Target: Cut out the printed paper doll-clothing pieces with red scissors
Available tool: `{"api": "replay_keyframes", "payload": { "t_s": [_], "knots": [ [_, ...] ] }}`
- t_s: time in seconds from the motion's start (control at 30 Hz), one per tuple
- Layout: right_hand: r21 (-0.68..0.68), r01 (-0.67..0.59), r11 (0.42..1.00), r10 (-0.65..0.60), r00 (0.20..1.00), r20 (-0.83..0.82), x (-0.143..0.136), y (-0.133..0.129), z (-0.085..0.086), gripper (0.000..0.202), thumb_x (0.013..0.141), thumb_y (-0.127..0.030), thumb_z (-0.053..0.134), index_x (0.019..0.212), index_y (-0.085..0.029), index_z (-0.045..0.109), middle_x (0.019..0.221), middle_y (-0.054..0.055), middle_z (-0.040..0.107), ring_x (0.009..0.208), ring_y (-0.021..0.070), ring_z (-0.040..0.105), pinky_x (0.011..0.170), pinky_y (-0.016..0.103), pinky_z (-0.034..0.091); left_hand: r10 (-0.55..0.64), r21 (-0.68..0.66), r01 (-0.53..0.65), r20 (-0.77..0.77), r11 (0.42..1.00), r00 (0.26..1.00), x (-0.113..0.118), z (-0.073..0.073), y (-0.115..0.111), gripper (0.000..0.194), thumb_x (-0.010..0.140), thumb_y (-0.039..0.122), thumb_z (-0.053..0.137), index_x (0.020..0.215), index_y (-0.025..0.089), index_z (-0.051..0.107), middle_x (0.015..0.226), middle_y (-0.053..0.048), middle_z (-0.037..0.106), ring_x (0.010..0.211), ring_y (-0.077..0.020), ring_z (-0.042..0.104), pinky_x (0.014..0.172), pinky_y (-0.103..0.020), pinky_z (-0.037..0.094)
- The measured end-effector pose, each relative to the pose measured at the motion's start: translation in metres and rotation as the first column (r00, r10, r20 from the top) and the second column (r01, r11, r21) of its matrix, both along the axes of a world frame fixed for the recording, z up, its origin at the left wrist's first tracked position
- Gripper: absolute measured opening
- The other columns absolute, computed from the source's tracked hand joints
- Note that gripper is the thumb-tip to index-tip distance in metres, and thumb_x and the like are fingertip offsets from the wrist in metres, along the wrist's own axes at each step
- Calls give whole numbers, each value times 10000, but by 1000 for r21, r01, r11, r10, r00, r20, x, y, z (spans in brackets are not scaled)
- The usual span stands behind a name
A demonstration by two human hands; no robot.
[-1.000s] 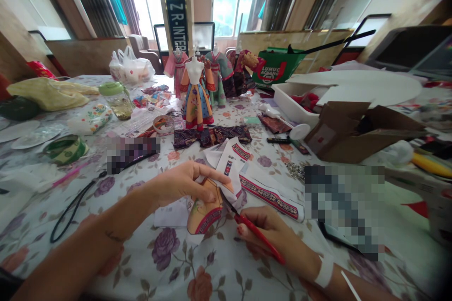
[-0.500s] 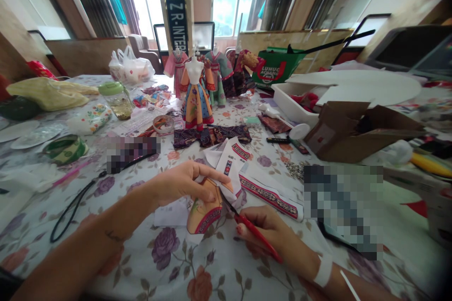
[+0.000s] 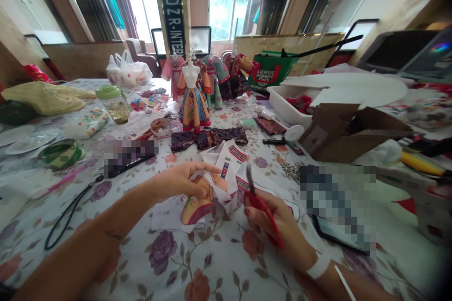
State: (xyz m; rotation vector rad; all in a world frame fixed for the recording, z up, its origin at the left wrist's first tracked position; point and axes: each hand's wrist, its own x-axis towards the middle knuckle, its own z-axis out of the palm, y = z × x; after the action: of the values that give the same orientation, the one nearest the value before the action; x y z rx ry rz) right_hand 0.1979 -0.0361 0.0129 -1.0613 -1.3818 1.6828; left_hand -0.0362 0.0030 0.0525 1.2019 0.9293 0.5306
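My left hand [image 3: 187, 178] pinches a printed fabric piece [image 3: 198, 204], orange with a dark red patterned border, between thumb and fingers. White backing of the piece spreads out beyond my fingertips. In my right hand [image 3: 270, 218] is a pair of red-handled scissors [image 3: 263, 211], blades pointing up and away from the fabric. Strips with a red and black patterned band [image 3: 242, 184] lie partly behind the scissors. Just past my hands rests a folded dark paisley cloth [image 3: 222, 137]. Behind it stands a small dress form [image 3: 191, 75] in an orange and blue skirt.
Several dressed miniature forms [image 3: 214, 75] stand at the back. To the right are a cardboard box [image 3: 328, 136], a white foam box [image 3: 287, 105] and a green bag [image 3: 271, 68]. On the left lie green tape [image 3: 61, 155], a lidded jar [image 3: 115, 105] and a black strap [image 3: 67, 216].
The scissors have come away from the fabric, moving right and turning so their blades point up. My left hand still holds the fabric piece, shifted slightly left in view.
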Motion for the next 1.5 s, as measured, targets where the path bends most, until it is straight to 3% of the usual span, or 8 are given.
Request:
{"api": "replay_keyframes", "payload": {
  "t_s": [0.2,0.5,0.63,0.9,1.07,1.23,1.33,1.5],
  "knots": [
    [295,103,950,-134,987,88,1,8,6,344,679,-370,752,881,-207,527,900,37,625,722,159,579,635,279,480,-109,109,112,-30,988,994,17,-5,-15,662,693,107,647,1311,261,468,772,18,658,705,-148,634,664,-257,488],
    [256,18,967,-49,992,118,-6,7,0,210,719,-256,689,733,-185,492,693,-20,574,590,100,491,556,234,408,-210,182,234,-140,955,967,7,-14,-5,771,621,168,760,1319,300,460,1030,-10,632,882,-179,594,707,-246,474],
    [226,82,971,-115,984,133,-3,10,-3,205,724,-265,683,723,-177,498,664,-32,539,579,92,457,531,222,374,-324,24,329,-110,944,940,-17,-14,17,766,625,196,781,1320,230,462,698,33,598,609,-111,555,514,-179,406],
    [192,61,980,-90,985,146,-8,13,-4,239,688,-283,691,691,-181,475,648,-28,542,579,103,468,538,234,386,275,-8,-276,93,961,957,-8,-22,23,487,704,253,737,1149,172,556,701,17,585,529,-77,539,451,-164,403],
    [203,96,974,-132,976,173,-7,12,-2,284,706,-359,691,696,-188,465,635,-32,515,564,101,443,515,232,360,426,-166,-399,185,902,885,4,-30,22,397,740,220,686,1113,170,560,748,-12,630,598,-112,598,547,-217,475],
    [178,128,976,-161,969,186,-6,11,-3,314,718,-408,680,706,-198,447,599,-45,476,514,95,401,463,229,309,609,327,-602,93,729,788,-10,-29,34,334,679,240,702,979,137,598,840,-24,618,736,-122,588,654,-215,458],
    [211,121,970,-164,966,199,-6,12,-3,299,710,-378,685,689,-193,451,612,-42,487,548,100,419,497,230,334,683,627,-511,-46,588,729,-19,-22,35,311,698,282,660,972,155,588,869,-26,606,762,-142,577,676,-242,448],
    [221,122,968,-168,965,201,-6,13,-3,274,704,-346,674,672,-194,448,609,-47,477,565,106,432,528,235,360,309,480,-78,-426,874,850,-19,-12,6,239,796,357,545,974,202,505,616,33,589,525,-154,570,526,-252,397]
  ]
}}
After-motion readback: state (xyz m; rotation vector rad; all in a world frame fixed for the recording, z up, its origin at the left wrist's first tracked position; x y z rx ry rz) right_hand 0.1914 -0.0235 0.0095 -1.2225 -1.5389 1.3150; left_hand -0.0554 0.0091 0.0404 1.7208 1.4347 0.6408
